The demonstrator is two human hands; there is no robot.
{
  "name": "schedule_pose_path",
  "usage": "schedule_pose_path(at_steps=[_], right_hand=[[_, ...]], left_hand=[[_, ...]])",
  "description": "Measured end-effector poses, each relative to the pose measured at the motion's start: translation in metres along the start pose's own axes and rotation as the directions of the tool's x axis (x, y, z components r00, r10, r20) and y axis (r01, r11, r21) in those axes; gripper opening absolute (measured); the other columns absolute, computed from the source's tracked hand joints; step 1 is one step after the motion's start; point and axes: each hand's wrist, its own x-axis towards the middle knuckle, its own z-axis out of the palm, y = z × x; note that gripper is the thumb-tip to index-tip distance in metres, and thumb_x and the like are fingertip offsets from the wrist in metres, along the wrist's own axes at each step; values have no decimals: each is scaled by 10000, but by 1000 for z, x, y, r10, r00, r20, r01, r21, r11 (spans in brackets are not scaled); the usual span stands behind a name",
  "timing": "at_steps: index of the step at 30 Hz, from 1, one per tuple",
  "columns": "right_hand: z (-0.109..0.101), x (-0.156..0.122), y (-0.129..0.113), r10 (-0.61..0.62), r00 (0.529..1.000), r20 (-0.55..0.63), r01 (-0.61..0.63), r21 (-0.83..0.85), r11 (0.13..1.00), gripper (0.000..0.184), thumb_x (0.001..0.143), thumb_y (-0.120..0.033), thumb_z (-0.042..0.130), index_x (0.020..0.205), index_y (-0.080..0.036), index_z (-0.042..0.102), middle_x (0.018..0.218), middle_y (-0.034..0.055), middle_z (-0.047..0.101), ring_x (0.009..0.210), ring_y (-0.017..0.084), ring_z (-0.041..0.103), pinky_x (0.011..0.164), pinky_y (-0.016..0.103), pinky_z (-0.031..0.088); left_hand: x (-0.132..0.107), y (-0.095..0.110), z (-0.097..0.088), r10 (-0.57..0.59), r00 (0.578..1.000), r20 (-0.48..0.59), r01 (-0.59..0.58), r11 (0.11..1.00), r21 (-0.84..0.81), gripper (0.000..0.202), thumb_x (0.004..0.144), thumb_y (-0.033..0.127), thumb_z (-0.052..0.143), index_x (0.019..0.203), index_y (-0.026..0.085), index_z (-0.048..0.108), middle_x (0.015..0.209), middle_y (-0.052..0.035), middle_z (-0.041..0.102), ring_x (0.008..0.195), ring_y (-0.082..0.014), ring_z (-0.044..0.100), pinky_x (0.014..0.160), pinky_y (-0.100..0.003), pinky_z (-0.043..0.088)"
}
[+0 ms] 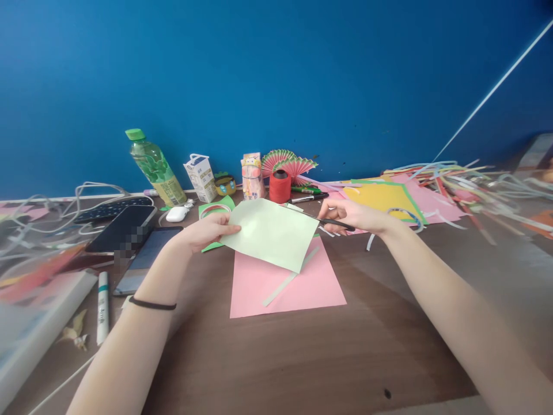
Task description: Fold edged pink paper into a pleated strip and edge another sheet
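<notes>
A pale green sheet of paper (272, 233) is raised above the table, its left corner pinched in my left hand (211, 230). At its far right edge my right hand (341, 216) grips black-handled scissors (339, 224), whose blades lie along that edge. Under the sheet, a pink sheet (280, 305) lies flat on the table, with a narrow pale green strip (279, 290) across it. Beside my left hand are a bright green piece of paper (211, 246) and a roll of tape (215, 209), partly covered by the hand.
Along the blue wall stand a green-capped bottle (158, 170), a milk carton (201, 177), a red thread spool (280, 187) and paper fans (289, 164). Phones (125, 227) and a marker (102, 308) lie left. Yellow paper (380, 199) and many paper strips (466, 184) lie right.
</notes>
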Motion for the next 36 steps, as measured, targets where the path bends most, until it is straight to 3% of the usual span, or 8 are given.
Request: schedule_pose_path(at_steps=[5,12,19,26,36], right_hand=[[-1,0,2,-13,1000,-10,13,-14,1000,386,648,-481,675,811,-200,468,546,-40,509,441,76,416,397,209,274],[3,0,-4,-27,1000,-8,27,53,998,325,716,-482,607,793,-203,459,506,-50,482,435,75,407,389,203,263],[3,0,-3,-9,1000,-28,9,3,1000,315,675,-418,666,792,-207,463,509,-47,495,447,80,430,389,201,263],[3,0,-2,-13,999,-34,14,26,1000,253,733,-404,600,795,-203,459,526,-37,523,440,76,435,383,197,268],[0,3,5,-6,999,-31,5,-47,999,292,701,-390,643,818,-206,448,533,-40,528,437,77,433,388,198,272]], left_hand=[[2,-2,-3,-6,1000,-10,6,1000,-8,164,582,274,739,647,162,637,671,-14,626,606,-118,572,520,-200,451],[2,-2,-4,-12,1000,16,13,999,-48,155,582,275,742,680,183,663,721,-19,656,657,-134,595,576,-211,477],[2,-4,-6,-8,1000,8,8,1000,-2,180,598,285,733,714,164,669,741,-35,654,649,-136,596,527,-201,467],[3,-3,-5,-15,1000,23,16,999,-42,151,576,280,742,664,183,667,696,-43,662,697,-179,621,619,-258,510],[0,-1,-3,-32,999,18,33,998,-59,161,543,281,766,612,182,659,653,-23,649,659,-149,607,562,-208,494]])
